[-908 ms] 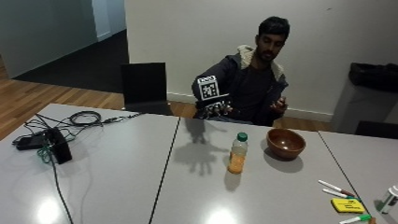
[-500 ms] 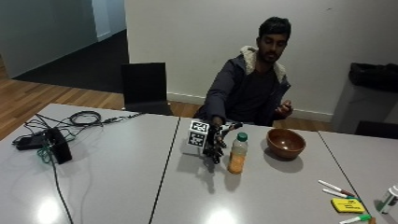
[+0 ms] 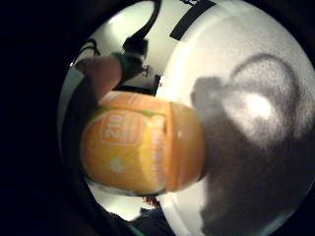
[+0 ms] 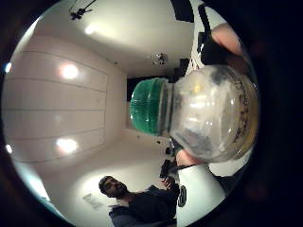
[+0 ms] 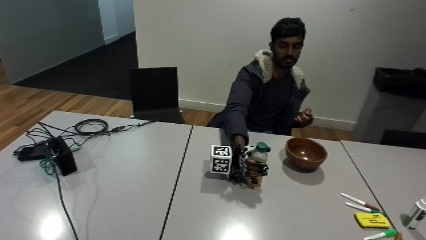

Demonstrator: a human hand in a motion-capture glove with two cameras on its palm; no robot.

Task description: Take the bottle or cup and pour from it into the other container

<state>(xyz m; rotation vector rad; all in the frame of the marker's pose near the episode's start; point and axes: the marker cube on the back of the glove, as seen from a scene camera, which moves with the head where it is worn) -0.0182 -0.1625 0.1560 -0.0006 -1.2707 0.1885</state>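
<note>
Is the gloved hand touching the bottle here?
Touching. The outside view shows the right hand wrapped round the bottle; a finger lies against it in the palm views.

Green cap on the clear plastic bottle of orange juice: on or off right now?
On. The green cap sits on the neck of the bottle, which stands upright in the gloved right hand.

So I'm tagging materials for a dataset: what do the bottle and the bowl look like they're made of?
Bottle: likely clear plastic, glossy, since the wall is see-through above the orange label, with a green ridged cap, probably plastic. Bowl: looks like brown wood with a smooth sheen, though glazed ceramic can't be ruled out.
</note>
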